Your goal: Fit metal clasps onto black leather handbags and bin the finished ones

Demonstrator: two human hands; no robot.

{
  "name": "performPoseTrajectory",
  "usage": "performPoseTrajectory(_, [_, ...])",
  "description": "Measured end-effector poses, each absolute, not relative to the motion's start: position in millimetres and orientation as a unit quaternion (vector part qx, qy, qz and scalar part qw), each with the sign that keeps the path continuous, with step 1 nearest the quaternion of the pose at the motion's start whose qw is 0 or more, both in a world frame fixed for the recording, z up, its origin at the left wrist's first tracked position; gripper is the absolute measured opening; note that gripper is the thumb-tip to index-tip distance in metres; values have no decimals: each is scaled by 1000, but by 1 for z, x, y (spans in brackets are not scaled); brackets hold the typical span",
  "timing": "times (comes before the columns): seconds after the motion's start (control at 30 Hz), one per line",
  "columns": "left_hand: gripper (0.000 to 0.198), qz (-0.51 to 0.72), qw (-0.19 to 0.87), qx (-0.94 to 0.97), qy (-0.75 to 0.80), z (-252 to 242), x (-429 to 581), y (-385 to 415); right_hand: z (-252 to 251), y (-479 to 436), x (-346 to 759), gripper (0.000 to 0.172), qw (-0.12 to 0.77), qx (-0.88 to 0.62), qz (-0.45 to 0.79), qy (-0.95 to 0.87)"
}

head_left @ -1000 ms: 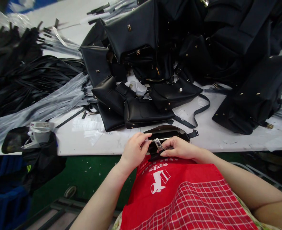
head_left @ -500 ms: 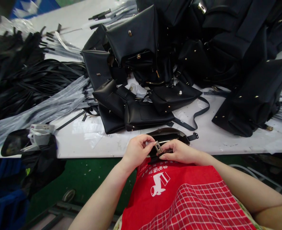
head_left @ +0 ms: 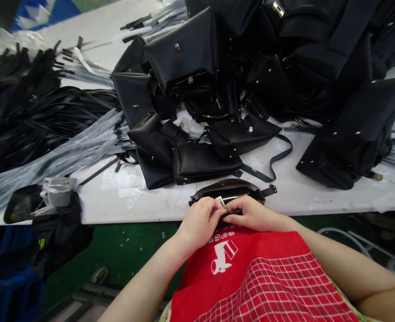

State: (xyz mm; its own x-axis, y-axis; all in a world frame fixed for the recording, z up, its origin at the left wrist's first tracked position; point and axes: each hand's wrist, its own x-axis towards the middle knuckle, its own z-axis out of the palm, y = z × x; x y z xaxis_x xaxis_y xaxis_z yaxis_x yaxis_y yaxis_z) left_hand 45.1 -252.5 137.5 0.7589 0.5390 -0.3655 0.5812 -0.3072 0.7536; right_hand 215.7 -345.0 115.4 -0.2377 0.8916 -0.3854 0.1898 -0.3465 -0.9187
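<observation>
A small black bag (head_left: 229, 190) with a zipper lies at the near edge of the white table (head_left: 304, 192), right in front of me. My left hand (head_left: 199, 222) and my right hand (head_left: 251, 213) meet over its near side. Both are closed in a pinch on a small silver metal clasp (head_left: 221, 203) attached to the bag. Beneath my hands a red apron (head_left: 251, 277) with white print covers my lap.
A big heap of black leather bags (head_left: 251, 67) fills the table's middle and right. Black straps (head_left: 33, 112) and clear plastic sleeves (head_left: 60, 152) lie at the left. A black pouch and a white packet (head_left: 55, 190) sit on the table's left corner. Below is green floor (head_left: 123, 246).
My hands have drawn closer together over the clasp, and the left fingers now cover more of it. The bag's left end shows more beyond my left hand.
</observation>
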Motion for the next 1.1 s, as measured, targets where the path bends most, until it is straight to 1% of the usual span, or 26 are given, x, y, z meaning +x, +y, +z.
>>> performPoseTrajectory(0.07, [14, 3, 478, 806, 347, 136, 42, -253, 115, -345, 216, 23, 290, -544, 624, -480])
performPoseTrajectory(0.17, [10, 64, 450, 815, 360, 133, 38, -249, 113, -345, 218, 27, 303, -535, 640, -461])
performPoseTrajectory(0.27, [19, 90, 404, 858, 305, 133, 33, -245, 108, -345, 219, 29, 312, -523, 667, -429])
performPoseTrajectory(0.4, [24, 59, 321, 927, 184, 134, 27, -249, 101, -345, 221, 34, 320, -507, 713, -363])
performPoseTrajectory(0.53, [27, -1, 227, 964, 136, 133, 24, -255, 95, -347, 222, 37, 335, -495, 735, -321])
performPoseTrajectory(0.7, [26, -17, 164, 980, 115, 137, 27, -258, 92, -348, 222, 38, 344, -475, 743, -322])
performPoseTrajectory(0.83, [24, -16, 117, 987, 110, 141, 32, -263, 92, -348, 220, 38, 334, -502, 722, -341])
performPoseTrajectory(1.0, [18, -11, 60, 993, 98, 140, 39, -272, 98, -347, 214, 33, 327, -535, 680, -379])
performPoseTrajectory(1.1, [19, -8, 52, 994, 98, 139, 43, -275, 100, -347, 212, 31, 332, -538, 675, -380])
